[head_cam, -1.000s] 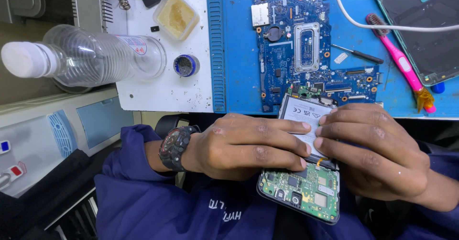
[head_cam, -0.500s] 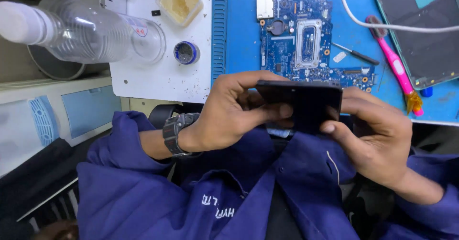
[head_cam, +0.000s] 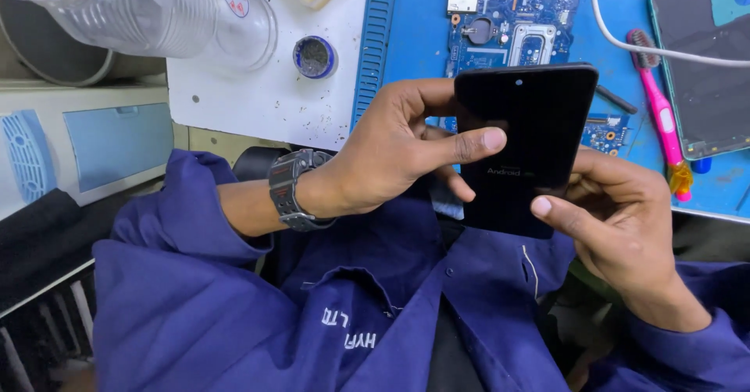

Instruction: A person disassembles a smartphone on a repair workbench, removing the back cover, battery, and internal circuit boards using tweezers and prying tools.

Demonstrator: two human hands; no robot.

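Both hands hold a black smartphone (head_cam: 522, 146) upright above the person's lap, screen toward the camera, near the front edge of the table (head_cam: 414, 33). The left hand (head_cam: 391, 154) wraps the phone's left edge, its thumb lying across the dark glass and its fingers curled behind. The right hand (head_cam: 625, 220) grips the lower right side, thumb pressed on the screen's lower corner, fingers hidden behind the body. The screen is dark apart from a small line of pale lettering (too small to matter) and a punch-hole camera near the top. A dark wristwatch (head_cam: 293, 189) sits on the left wrist, and blue work sleeves cover both arms.

Behind the phone, a blue circuit board (head_cam: 508, 9) lies on the blue mat (head_cam: 406, 40), partly covered by the phone. To the right, a pink toothbrush (head_cam: 660, 111) lies lengthwise beside a second phone with a teal frame (head_cam: 703, 72), and a white cable (head_cam: 656, 48) crosses above them. To the left, on a white board (head_cam: 258, 95), stand a small round tin (head_cam: 315, 56) and a clear plastic bottle (head_cam: 156, 13) lying on its side.
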